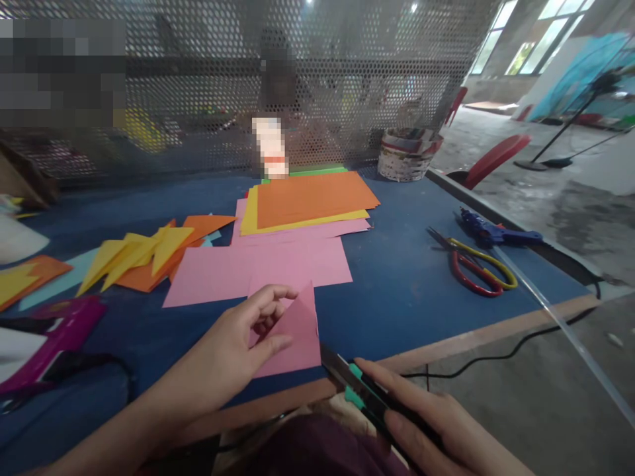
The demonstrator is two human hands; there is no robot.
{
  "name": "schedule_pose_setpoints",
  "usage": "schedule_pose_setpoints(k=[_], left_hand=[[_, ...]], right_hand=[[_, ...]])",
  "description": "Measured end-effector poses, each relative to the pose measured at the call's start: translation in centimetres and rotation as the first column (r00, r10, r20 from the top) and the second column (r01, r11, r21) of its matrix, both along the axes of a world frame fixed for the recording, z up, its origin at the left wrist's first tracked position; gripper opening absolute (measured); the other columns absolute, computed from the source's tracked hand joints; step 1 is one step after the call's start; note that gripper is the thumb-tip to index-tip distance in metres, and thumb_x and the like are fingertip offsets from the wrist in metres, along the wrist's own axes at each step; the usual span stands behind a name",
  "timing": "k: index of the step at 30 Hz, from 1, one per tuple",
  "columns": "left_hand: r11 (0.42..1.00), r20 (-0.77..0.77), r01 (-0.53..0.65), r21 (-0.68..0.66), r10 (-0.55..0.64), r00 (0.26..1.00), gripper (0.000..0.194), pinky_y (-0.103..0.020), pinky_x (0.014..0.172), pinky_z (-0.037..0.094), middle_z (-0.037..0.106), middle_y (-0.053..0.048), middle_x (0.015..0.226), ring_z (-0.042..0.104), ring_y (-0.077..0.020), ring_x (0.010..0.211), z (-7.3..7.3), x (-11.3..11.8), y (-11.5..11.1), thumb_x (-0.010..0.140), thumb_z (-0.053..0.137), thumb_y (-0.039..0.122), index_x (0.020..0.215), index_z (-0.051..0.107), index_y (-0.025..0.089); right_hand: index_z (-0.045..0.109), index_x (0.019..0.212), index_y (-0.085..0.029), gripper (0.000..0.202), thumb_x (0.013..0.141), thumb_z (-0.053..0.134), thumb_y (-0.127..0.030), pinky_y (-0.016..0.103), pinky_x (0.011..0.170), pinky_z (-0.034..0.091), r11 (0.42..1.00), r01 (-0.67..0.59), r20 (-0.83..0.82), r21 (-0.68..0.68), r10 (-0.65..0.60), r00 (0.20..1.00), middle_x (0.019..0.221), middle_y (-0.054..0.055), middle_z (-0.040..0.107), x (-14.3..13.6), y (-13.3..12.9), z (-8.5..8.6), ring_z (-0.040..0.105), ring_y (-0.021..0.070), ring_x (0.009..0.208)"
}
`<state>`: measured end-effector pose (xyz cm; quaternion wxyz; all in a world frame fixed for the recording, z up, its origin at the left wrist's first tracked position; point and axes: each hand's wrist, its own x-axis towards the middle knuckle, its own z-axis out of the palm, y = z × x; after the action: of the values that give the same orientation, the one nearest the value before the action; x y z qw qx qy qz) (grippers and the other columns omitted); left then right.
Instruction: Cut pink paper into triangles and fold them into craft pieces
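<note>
Dark purple cloth (317, 446) is at the bottom, nearest to me. Just to the right of it, my right hand (421, 420) is closed around a black and green knife (367, 396). The blade points up and left, at the right side of the folded pink paper (297, 344). I can't tell if the blade touches it.

The folded pink paper lies near the front edge of the blue table (397, 284). My left hand (233, 344) is partly open, with bent fingers. Its thumb rests on the folded pink paper, and its pointing finger is by the top of the fold. I can't tell how firmly it holds on.

Behind that, I see a flat pink sheet (208, 268), then a pile of colored paper (312, 201) with orange on top. To the left are yellow pointy pieces (141, 254) on orange ones. To the right are scissors (476, 268) with red and yellow handles, just beside a blue glue gun (491, 231). A round pot (404, 162) stands near the gray wall with holes (198, 99).
</note>
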<state>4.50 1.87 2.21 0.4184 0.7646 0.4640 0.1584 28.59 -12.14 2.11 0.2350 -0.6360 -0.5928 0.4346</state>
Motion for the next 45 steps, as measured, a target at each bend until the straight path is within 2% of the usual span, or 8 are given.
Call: schedule_pose_setpoints(k=[6, 10, 13, 16, 19, 28, 35, 45], left_hand=[[0.975, -0.039, 0.103, 0.198, -0.098, 0.994, 0.054, -0.034, 0.083, 0.049, 0.057, -0.002, 0.105, 0.056, -0.017, 0.092, -0.7, -0.1, 0.7, 0.083, 0.06, 0.034, 0.132, 0.037, 0.03], [0.784, -0.158, 0.413, 0.463, -0.386, 0.909, 0.058, -0.041, 0.113, 0.029, 0.029, -0.001, 0.153, 0.029, -0.021, 0.139, -1.0, -0.4, 1.4, 0.091, 0.048, 0.025, 0.143, 0.026, 0.035], [0.668, -0.304, 0.605, 0.434, -0.523, 0.796, 0.048, -0.041, 0.117, 0.018, 0.022, 0.005, 0.156, 0.018, -0.0185, 0.144, -1.2, -0.5, 2.3, 0.098, 0.037, 0.031, 0.145, 0.026, 0.038], [0.63, -0.409, 0.696, 0.345, -0.566, 0.716, 0.045, -0.046, 0.118, 0.007, 0.021, 0.008, 0.156, 0.011, -0.019, 0.146, -1.4, -0.5, 3.1, 0.1, 0.029, 0.044, 0.145, 0.026, 0.04], [0.602, -0.46, 0.734, 0.315, -0.58, 0.673, 0.045, -0.049, 0.117, 0.003, 0.018, 0.009, 0.156, 0.008, -0.0193, 0.146, -1.2, -0.4, 3.8, 0.1, 0.024, 0.049, 0.144, 0.026, 0.043], [0.558, -0.5, 0.754, 0.347, -0.57, 0.652, 0.047, -0.05, 0.116, 0.004, 0.011, 0.003, 0.158, 0.007, -0.0238, 0.146, -1.3, -0.3, 4.8, 0.098, 0.02, 0.054, 0.143, 0.028, 0.044], [0.554, -0.486, 0.749, 0.363, -0.574, 0.659, 0.047, -0.05, 0.116, 0.006, 0.015, 0.003, 0.157, 0.009, -0.0231, 0.146, -1.6, -0.4, 4.8, 0.098, 0.019, 0.054, 0.143, 0.028, 0.043], [0.551, -0.478, 0.75, 0.367, -0.58, 0.66, 0.048, -0.049, 0.116, 0.004, 0.014, 0.005, 0.158, 0.008, -0.0225, 0.146, -1.7, -0.4, 5.1, 0.098, 0.018, 0.056, 0.144, 0.026, 0.044]], right_hand=[[0.046, 0.137, -0.037, 0.043, 0.095, 0.046, -0.039, 0.034, 0.108, 0.037, 0.999, -0.049, -0.057, -0.004, 0.049, 0.997, 0.139, -0.005, 0.052, -0.6, 0.9, 1.8, 0.051, 0.0197, 0.125], [0.045, 0.138, -0.038, 0.042, 0.096, 0.044, -0.041, 0.032, 0.108, 0.036, 0.996, -0.089, -0.038, -0.028, 0.088, 0.995, 0.139, -0.005, 0.052, -0.7, 0.8, 2.2, 0.049, 0.0185, 0.127], [0.047, 0.138, -0.036, 0.042, 0.096, 0.043, -0.043, 0.03, 0.101, 0.042, 0.997, -0.082, -0.014, -0.01, 0.082, 0.997, 0.127, -0.001, 0.062, -0.8, 0.4, 2.2, 0.057, 0.018, 0.116], [0.043, 0.14, -0.035, 0.047, 0.095, 0.042, -0.047, 0.022, 0.068, 0.055, 0.994, -0.06, -0.062, -0.088, 0.055, 0.997, 0.097, 0.0, 0.068, -1.0, 0.0, 2.0, 0.066, 0.0121, 0.075], [0.036, 0.144, -0.036, 0.05, 0.095, 0.042, -0.047, 0.016, 0.04, 0.045, 0.984, -0.055, -0.113, -0.172, 0.036, 0.993, 0.084, -0.002, 0.06, -1.1, -0.2, 1.7, 0.052, 0.005, 0.046], [0.037, 0.144, -0.033, 0.049, 0.097, 0.04, -0.042, 0.012, 0.038, 0.036, 0.987, -0.029, -0.047, -0.16, 0.022, 0.999, 0.078, -0.003, 0.057, -2.0, -0.4, 2.2, 0.045, 0.0031, 0.045], [0.048, 0.137, -0.034, 0.044, 0.095, 0.042, -0.045, 0.025, 0.078, 0.05, 0.999, -0.033, -0.001, 0.001, 0.033, 0.999, 0.107, 0.0, 0.064, -2.2, -0.7, 1.9, 0.058, 0.013, 0.085], [0.041, 0.142, -0.034, 0.049, 0.094, 0.043, -0.048, 0.015, 0.04, 0.035, 0.991, 0.007, -0.098, -0.134, -0.021, 0.995, 0.077, -0.003, 0.053, -3.3, -0.6, 1.8, 0.043, 0.0055, 0.05]])
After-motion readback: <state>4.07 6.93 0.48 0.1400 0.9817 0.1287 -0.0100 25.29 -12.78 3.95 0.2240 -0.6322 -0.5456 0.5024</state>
